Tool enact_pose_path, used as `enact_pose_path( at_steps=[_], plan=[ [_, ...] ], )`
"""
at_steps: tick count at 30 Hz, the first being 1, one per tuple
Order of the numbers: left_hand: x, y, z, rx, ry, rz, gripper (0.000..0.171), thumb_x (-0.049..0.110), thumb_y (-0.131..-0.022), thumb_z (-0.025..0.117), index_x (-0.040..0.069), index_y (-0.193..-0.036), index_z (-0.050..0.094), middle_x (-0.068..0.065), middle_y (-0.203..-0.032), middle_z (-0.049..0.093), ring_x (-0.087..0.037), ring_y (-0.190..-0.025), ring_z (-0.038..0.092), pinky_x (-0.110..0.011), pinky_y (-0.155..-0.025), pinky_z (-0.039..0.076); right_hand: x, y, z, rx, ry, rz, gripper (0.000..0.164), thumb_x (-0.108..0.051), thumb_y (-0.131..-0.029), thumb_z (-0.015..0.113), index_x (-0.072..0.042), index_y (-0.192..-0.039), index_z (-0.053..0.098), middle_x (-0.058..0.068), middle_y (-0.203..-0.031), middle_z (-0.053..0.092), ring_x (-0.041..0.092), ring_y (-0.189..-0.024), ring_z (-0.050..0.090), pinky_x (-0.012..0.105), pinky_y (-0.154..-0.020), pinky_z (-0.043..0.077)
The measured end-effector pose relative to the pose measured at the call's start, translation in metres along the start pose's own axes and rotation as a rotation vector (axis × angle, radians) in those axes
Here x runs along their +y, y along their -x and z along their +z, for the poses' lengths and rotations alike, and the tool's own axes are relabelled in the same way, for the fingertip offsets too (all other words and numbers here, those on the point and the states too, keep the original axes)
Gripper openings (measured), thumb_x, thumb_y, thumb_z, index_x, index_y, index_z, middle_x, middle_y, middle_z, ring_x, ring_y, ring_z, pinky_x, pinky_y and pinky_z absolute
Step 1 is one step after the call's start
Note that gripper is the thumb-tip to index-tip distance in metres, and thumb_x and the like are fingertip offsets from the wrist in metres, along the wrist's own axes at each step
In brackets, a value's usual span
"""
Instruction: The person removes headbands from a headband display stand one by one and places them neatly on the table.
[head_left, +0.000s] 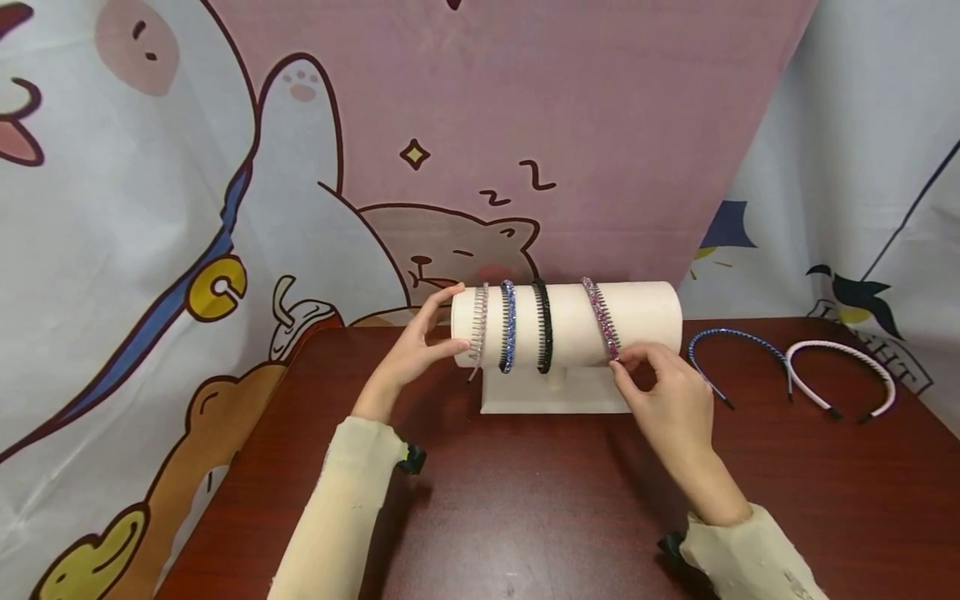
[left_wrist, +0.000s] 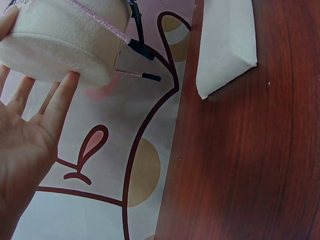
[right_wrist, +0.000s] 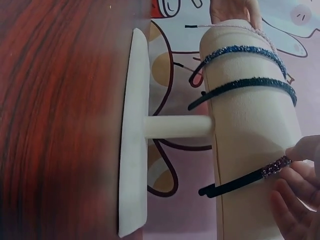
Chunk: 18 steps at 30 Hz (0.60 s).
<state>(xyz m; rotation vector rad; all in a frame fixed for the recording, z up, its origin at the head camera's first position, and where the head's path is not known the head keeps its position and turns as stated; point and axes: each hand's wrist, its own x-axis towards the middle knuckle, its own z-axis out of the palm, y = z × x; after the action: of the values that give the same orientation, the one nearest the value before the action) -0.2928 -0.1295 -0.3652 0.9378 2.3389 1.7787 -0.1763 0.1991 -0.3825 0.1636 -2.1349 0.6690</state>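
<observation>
A cream roll-shaped display stand [head_left: 570,321] bears several toothed headbands. My left hand [head_left: 408,354] grips the roll's left end, thumb at the front and fingers at the top and end face. Closest to it sits a pale pink headband [head_left: 480,325], then a blue glittery headband [head_left: 509,325] and a black headband [head_left: 543,325]. Farther right, a purple-pink beaded headband [head_left: 600,317] lies slanted across the roll. My right hand [head_left: 671,400] pinches its front, lower part between thumb and fingers. In the right wrist view its black tip [right_wrist: 207,191] shows beneath the roll.
On the dark red table [head_left: 517,500], right of the stand, lie a blue headband [head_left: 738,333] and a white-pink headband [head_left: 847,346], their ends touching or overlapping. The stand's flat base [head_left: 555,396] rests on the table. A cartoon-printed cloth [head_left: 600,125] hangs behind.
</observation>
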Motion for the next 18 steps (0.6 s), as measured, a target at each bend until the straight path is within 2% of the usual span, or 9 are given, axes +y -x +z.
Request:
enact_pose_path(
  at_steps=[7, 18],
  plan=[
    [0.0, 0.0, 0.0, 0.0, -0.004, 0.014, 0.079, 0.002, -0.088, 0.069, 0.021, -0.155, 0.031, -0.006, -0.156, 0.037, -0.038, -0.135, 0.043, -0.048, -0.092, 0.054, 0.006, -0.004, -0.009, 0.032, 0.003, 0.009, 0.01, -0.013, -0.08, 0.08, -0.011, -0.085, 0.071, 0.002, -0.074, 0.067, 0.017, -0.064, 0.06, 0.026, -0.057, 0.035],
    [0.001, -0.001, 0.001, -0.002, 0.005, 0.016, 0.079, 0.001, -0.088, 0.069, 0.022, -0.155, 0.031, -0.002, -0.158, 0.034, -0.038, -0.137, 0.042, -0.05, -0.092, 0.054, 0.009, -0.007, -0.017, 0.05, -0.015, 0.048, 0.008, -0.01, -0.08, 0.078, -0.008, -0.085, 0.071, 0.005, -0.074, 0.066, 0.019, -0.071, 0.062, 0.026, -0.064, 0.036]
  ],
)
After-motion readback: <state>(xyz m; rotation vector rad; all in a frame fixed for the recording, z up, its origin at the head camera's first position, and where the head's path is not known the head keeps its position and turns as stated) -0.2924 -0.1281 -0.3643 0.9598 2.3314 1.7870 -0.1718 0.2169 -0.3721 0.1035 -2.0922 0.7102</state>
